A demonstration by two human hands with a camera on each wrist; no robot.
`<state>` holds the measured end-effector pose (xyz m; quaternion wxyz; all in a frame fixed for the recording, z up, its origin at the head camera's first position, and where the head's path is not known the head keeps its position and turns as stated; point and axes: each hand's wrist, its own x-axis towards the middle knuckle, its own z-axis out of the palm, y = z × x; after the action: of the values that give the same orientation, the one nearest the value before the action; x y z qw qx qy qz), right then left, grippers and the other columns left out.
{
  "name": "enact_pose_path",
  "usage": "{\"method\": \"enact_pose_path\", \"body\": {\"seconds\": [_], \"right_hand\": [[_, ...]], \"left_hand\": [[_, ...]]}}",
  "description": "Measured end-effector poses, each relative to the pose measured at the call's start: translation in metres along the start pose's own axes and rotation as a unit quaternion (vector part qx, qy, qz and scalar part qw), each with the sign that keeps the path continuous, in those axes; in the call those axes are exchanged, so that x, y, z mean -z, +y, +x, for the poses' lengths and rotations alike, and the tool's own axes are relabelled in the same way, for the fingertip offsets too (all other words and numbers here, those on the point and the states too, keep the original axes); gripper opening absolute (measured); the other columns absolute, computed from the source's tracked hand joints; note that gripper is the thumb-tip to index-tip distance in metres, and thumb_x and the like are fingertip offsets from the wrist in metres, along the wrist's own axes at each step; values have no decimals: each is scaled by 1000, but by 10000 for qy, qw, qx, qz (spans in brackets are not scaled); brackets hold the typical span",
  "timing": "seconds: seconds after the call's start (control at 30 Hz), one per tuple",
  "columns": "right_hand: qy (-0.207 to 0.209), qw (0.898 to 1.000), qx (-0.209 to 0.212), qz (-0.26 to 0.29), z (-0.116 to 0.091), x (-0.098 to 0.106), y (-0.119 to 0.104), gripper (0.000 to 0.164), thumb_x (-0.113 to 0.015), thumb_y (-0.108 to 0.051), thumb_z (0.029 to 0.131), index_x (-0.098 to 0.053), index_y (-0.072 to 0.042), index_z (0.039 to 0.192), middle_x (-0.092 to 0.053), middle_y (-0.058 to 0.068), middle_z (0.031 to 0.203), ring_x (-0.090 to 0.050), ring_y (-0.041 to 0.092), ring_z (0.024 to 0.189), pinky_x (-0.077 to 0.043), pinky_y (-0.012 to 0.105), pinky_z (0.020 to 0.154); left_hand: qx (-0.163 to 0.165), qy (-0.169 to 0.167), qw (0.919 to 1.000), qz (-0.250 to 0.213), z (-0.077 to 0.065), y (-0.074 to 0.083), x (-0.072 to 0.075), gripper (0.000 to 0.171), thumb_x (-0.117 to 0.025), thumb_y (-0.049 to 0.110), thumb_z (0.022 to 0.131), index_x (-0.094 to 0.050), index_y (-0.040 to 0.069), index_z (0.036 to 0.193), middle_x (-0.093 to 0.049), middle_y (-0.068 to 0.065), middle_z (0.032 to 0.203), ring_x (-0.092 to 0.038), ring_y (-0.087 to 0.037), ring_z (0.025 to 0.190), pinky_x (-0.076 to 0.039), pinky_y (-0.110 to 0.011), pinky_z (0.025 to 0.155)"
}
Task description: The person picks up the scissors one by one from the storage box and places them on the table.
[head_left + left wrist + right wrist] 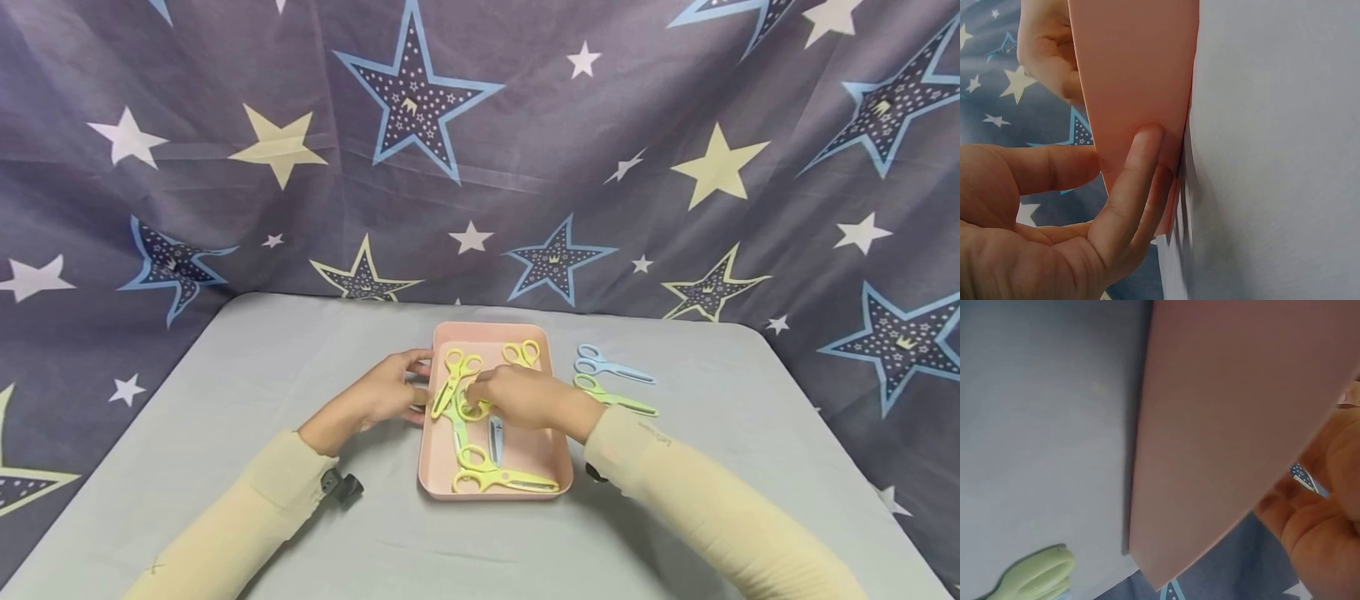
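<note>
A pink tray (532, 467) holds several child-size scissors in yellow, green and blue. My left hand (390, 387) is at the tray's left side. In the left wrist view its fairly straight fingers (1138, 162) press the outer wall, with the thumb at the rim. My right hand (521, 396) reaches over the right wall into the tray, fingers bent down at yellow scissors handles (472, 411); the fingertips are partly hidden. A blue scissors blade (496, 442) shows below that hand. Yellow scissors (453, 379) lean near the left wall, and another yellow pair (498, 475) lies along the front.
Blue scissors (611, 365) and green scissors (615, 396) lie side by side on the grey tabletop (300, 533), right of the tray. More yellow handles (521, 353) show at the tray's back right. A star-patterned cloth (480, 208) hangs behind the table.
</note>
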<state>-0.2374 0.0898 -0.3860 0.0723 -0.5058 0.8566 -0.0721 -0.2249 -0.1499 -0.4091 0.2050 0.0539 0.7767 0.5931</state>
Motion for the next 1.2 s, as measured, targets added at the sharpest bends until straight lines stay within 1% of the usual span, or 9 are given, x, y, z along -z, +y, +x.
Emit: {"method": "enact_pose_path", "body": {"seconds": [0.17, 0.27, 0.37, 0.43, 0.53, 0.67, 0.87, 1.07, 1.2], "right_hand": [[-128, 9999, 91, -7, -1, 0, 0, 31, -65, 5, 92, -79, -11, 115, -76, 1, 114, -69, 15, 111, -57, 25, 102], [-174, 9997, 140, -111, -1, -1, 0, 31, -65, 4, 94, -79, -13, 115, -76, 0, 114, -70, 15, 110, -58, 24, 101], [-150, 9991, 201, -349, 0, -3, -2, 33, -63, 6, 93, -79, -13, 114, -76, -1, 110, -70, 14, 105, -59, 23, 97], [-141, 9975, 261, -647, 0, -5, -3, 34, -62, 6, 92, -79, -14, 114, -75, -2, 107, -70, 13, 101, -60, 23, 93], [-126, 9920, 429, -1182, 1, -7, -4, 33, -64, 4, 92, -79, -17, 111, -71, -4, 101, -66, 12, 93, -60, 23, 86], [-146, 9835, 535, -1720, 0, -8, -5, 25, -65, -3, 94, -78, -20, 107, -67, -5, 99, -60, 11, 87, -54, 24, 76], [-93, 9732, 369, -2269, -1, -10, -7, 25, -60, -5, 97, -76, -21, 108, -64, -2, 100, -53, 16, 81, -49, 23, 66], [276, 9584, 351, -2818, -5, -5, -6, 23, -61, -10, 98, -74, -23, 111, -62, 1, 100, -54, 20, 82, -52, 25, 62], [556, 9532, 259, -2962, -11, 6, -5, 19, -63, -14, 97, -72, -24, 111, -60, 1, 102, -52, 21, 84, -52, 27, 59]], "left_hand": [[-20, 7, 10000, -17, 1, 0, -1, 80, -59, -13, 85, -26, -4, 158, -38, -30, 141, -68, -38, 92, -69, -41, 75], [-29, 2, 10000, -11, 1, -1, 0, 80, -59, -13, 86, -26, -4, 158, -38, -30, 141, -68, -38, 93, -69, -41, 75], [-31, 14, 10000, 1, 1, -2, 0, 79, -59, -13, 86, -26, -4, 158, -38, -30, 141, -69, -37, 92, -69, -42, 75], [-29, 19, 10000, 17, 1, -2, 1, 79, -59, -12, 86, -26, -4, 158, -37, -30, 141, -69, -36, 92, -69, -41, 75], [-34, 17, 10000, 8, 1, -2, 0, 79, -59, -12, 86, -26, -4, 158, -37, -30, 142, -68, -36, 92, -69, -42, 75], [-28, -6, 10000, -35, 1, -1, -1, 79, -59, -13, 86, -26, -4, 158, -37, -30, 141, -68, -37, 93, -69, -42, 75], [-26, -6, 10000, -38, 0, -1, 0, 79, -58, -13, 87, -26, -4, 158, -37, -30, 141, -68, -38, 91, -69, -41, 74], [-18, -21, 10000, -80, 0, -1, 0, 79, -58, -14, 87, -26, -4, 158, -37, -30, 142, -68, -38, 90, -69, -42, 74], [-2, -13, 10000, -47, 1, -1, 0, 79, -58, -13, 87, -26, -3, 158, -38, -30, 142, -68, -37, 90, -69, -42, 75]]}}
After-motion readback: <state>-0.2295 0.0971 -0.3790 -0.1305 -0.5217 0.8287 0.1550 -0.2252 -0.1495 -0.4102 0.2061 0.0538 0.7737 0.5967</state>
